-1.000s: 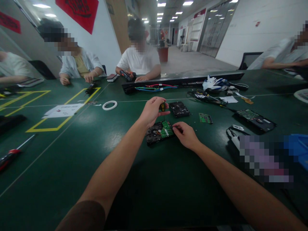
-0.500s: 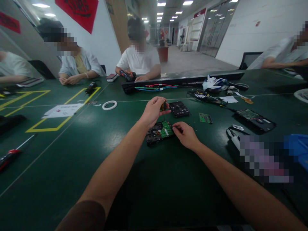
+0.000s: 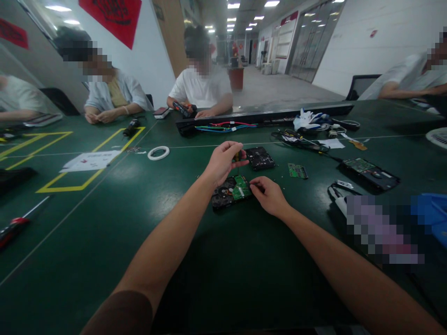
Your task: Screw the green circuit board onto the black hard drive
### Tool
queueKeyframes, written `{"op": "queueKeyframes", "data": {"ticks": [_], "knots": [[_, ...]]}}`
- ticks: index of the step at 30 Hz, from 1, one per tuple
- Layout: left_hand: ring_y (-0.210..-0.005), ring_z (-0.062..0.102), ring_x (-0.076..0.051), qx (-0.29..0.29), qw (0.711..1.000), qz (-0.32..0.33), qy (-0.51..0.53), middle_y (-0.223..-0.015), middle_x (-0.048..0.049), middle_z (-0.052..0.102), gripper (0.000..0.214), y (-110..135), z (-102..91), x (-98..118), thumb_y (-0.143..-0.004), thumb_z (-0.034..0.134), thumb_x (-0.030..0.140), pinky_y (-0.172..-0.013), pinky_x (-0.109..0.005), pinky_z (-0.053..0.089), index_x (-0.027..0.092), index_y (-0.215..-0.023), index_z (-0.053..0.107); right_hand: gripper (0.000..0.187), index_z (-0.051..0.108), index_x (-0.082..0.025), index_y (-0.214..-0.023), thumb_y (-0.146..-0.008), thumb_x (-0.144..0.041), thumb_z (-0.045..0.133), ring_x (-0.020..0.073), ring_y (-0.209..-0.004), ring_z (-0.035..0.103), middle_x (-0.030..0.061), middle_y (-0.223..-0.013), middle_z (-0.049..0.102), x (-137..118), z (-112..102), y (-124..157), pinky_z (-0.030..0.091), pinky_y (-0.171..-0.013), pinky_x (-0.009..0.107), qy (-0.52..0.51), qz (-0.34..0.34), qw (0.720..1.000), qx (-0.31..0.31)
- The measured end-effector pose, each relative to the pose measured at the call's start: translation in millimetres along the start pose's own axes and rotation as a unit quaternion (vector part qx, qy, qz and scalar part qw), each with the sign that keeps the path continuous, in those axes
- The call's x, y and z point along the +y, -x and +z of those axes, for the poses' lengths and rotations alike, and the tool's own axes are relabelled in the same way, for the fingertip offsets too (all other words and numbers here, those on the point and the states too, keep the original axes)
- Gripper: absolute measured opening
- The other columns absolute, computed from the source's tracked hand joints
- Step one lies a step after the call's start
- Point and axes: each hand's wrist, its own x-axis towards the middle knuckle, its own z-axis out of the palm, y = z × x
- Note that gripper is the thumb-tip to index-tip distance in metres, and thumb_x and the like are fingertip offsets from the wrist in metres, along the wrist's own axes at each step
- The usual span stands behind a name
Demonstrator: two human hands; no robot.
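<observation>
A hard drive (image 3: 225, 197) with a green circuit board (image 3: 240, 187) facing up lies on the green table before me. Above it, my left hand (image 3: 225, 160) is closed around the yellow-and-black handle of a small screwdriver (image 3: 238, 155). Its thin shaft points down to the board. At the drive's right end my right hand (image 3: 268, 194) has thumb and fingers pinched against the edge, holding the drive. A second hard drive (image 3: 260, 158) lies just behind, and a loose green circuit board (image 3: 298, 170) rests to its right.
A third hard drive (image 3: 370, 174) with a cable lies to the right. Across the back runs a long black bar (image 3: 272, 118) with coloured wires, beside white gloves (image 3: 309, 121). Left are a tape roll (image 3: 159, 153) and a red-handled screwdriver (image 3: 16, 228). Several people sit around the table.
Hands, screwdriver and hard drive keep almost the same positions. Only a very slight shift of the whole view shows.
</observation>
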Motion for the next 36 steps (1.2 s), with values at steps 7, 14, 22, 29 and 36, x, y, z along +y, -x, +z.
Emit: {"op": "queueKeyframes", "data": {"ticks": [7, 14, 22, 29, 36], "knots": [[-0.084, 0.067, -0.016, 0.005, 1.000, -0.005, -0.010, -0.084, -0.0024, 0.065, 0.015, 0.5, -0.9, 3.2, -0.088, 0.071, 0.028, -0.083, -0.040, 0.062, 0.018, -0.092, 0.060, 0.020, 0.069, -0.022, -0.110, -0.096, -0.033, 0.061, 0.0209, -0.086, 0.068, 0.0074, -0.102, 0.072, 1.7, -0.1, -0.4, 0.053, -0.073, 0.036, 0.014, -0.008, 1.000, 0.002], [-0.088, 0.069, -0.019, -0.026, 0.999, -0.018, -0.023, -0.089, -0.0059, 0.070, 0.018, 3.1, 1.6, 5.2, -0.089, 0.070, 0.030, -0.073, -0.034, 0.061, 0.017, -0.095, 0.058, 0.019, 0.068, -0.023, -0.111, -0.097, -0.033, 0.061, 0.0213, -0.089, 0.068, 0.0076, -0.104, 0.072, 1.4, -0.6, -0.5, 0.054, -0.075, 0.036, 0.007, -0.009, 1.000, -0.002], [-0.091, 0.072, -0.021, -0.003, 0.999, -0.022, -0.045, -0.099, -0.0113, 0.075, 0.015, 1.8, -0.1, 5.7, -0.090, 0.064, 0.031, -0.061, -0.026, 0.054, 0.017, -0.094, 0.058, 0.017, 0.068, -0.022, -0.109, -0.096, -0.031, 0.061, 0.0213, -0.089, 0.068, 0.0074, -0.104, 0.072, 0.9, 0.2, -0.4, 0.054, -0.077, 0.037, 0.014, -0.016, 1.000, 0.007], [-0.095, 0.067, -0.022, -0.008, 0.997, -0.012, -0.080, -0.102, -0.0116, 0.072, 0.019, 2.1, -0.9, 7.0, -0.085, 0.062, 0.033, -0.060, -0.026, 0.053, 0.015, -0.089, 0.067, 0.017, 0.068, -0.022, -0.109, -0.097, -0.031, 0.060, 0.0204, -0.089, 0.068, 0.0073, -0.103, 0.072, -1.7, -1.3, -0.2, 0.054, -0.076, 0.035, 0.019, -0.016, 1.000, 0.000], [-0.090, 0.061, -0.019, 0.000, 0.991, 0.006, -0.132, -0.096, -0.0101, 0.068, 0.024, 1.3, -3.1, 7.9, -0.084, 0.062, 0.035, -0.058, -0.023, 0.049, 0.016, -0.087, 0.075, 0.018, 0.068, -0.022, -0.111, -0.098, -0.032, 0.059, 0.0187, -0.088, 0.067, 0.0067, -0.106, 0.071, -5.0, -3.0, 1.0, 0.053, -0.074, 0.034, 0.023, -0.010, 1.000, -0.006]]}}
